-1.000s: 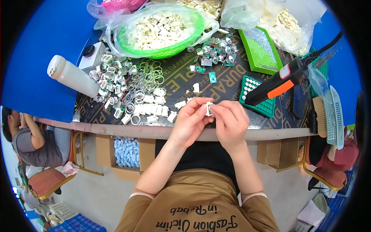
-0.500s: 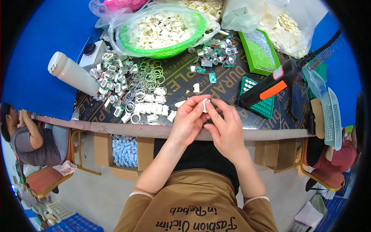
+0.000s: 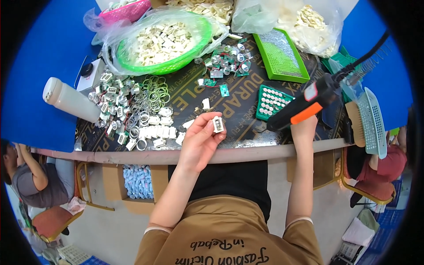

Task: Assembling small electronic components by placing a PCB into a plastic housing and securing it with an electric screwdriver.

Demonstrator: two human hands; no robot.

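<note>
The left hand pinches a small white plastic housing above the worktop.
It could drop if that pinch slackens; I can't tell the right hand's grip behind the electric screwdriver, which, swung left, could knock the dark-green tray.

From the plastic housing in the left hand, a basket heaped with housings lies at 11 o'clock, loose circuit boards at 12, a shallow tray between 1 and 2. A disc tray sits at 2; just past it, a corded power tool partly covers the right hand. Toward 3 is a brush; metal rings lie at 10, a bottle at 9. Below the table's edge, at 8, stands a filled carton.
</note>
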